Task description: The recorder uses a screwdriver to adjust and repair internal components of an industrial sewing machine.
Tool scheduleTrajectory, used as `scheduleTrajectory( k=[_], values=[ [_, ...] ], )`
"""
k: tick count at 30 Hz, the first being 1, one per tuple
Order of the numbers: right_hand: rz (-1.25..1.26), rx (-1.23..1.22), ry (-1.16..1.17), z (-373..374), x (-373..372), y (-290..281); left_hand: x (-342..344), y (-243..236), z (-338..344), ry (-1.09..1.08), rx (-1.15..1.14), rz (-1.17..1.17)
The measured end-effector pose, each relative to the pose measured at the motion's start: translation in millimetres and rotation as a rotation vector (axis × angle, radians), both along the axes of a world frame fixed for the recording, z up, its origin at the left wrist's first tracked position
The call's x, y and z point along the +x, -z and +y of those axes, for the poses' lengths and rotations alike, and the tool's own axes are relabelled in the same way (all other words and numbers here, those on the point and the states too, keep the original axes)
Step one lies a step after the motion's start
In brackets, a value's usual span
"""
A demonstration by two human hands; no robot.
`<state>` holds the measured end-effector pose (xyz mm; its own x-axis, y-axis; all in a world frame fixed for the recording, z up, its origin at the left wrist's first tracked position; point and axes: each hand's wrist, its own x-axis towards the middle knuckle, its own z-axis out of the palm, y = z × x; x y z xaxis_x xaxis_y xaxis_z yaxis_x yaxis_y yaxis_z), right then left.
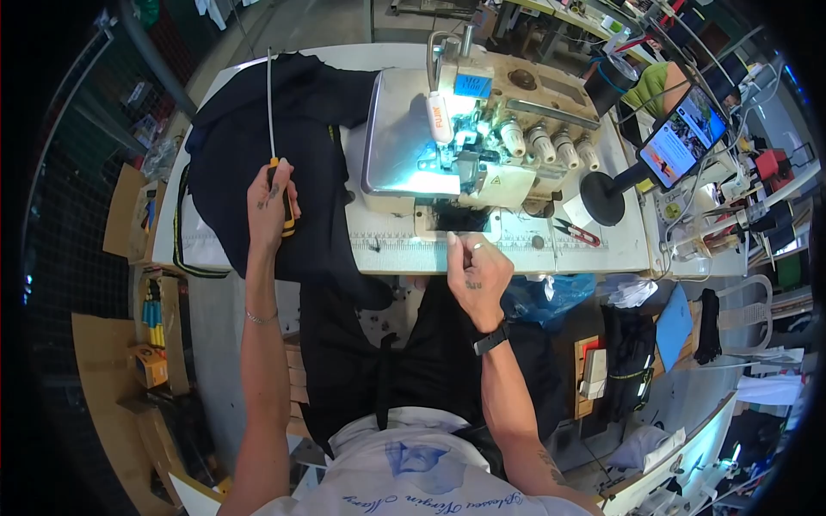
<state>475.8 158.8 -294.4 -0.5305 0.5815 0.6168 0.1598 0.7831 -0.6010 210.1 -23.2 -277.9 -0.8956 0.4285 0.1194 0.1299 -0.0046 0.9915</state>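
My left hand [271,202] grips a long screwdriver [286,225] with a yellow-and-black handle, its shaft pointing away from me over dark fabric [224,146] draped across the white table [559,256]. An overlock sewing machine [508,95] with its light on stands right of the fabric. My right hand [477,279] is closed at the table's front edge, just below dark lint or thread [456,215] on a metal plate at the machine's base; what its fingers hold, if anything, I cannot make out.
Red snips [578,234] lie right of the machine, beside a phone [684,138] on a black stand [602,198]. A person's arm [654,86] shows behind the phone. Cardboard boxes [99,361] stand at the left. A blue plastic bag [542,305] and a white chair [744,314] are at the right.
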Motion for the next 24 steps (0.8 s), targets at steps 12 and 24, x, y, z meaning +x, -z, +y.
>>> scheduleTrajectory(
  k=[12, 24],
  values=[
    [0.002, 0.001, -0.014, 4.7, -1.2, 6.2, 1.9, -0.6, 2.4, -0.023, -0.07, 0.019],
    [0.033, 0.012, -0.036, 7.8, 2.8, 2.3, 0.9, 1.7, 2.8, -0.005, -0.056, 0.024]
  ],
)
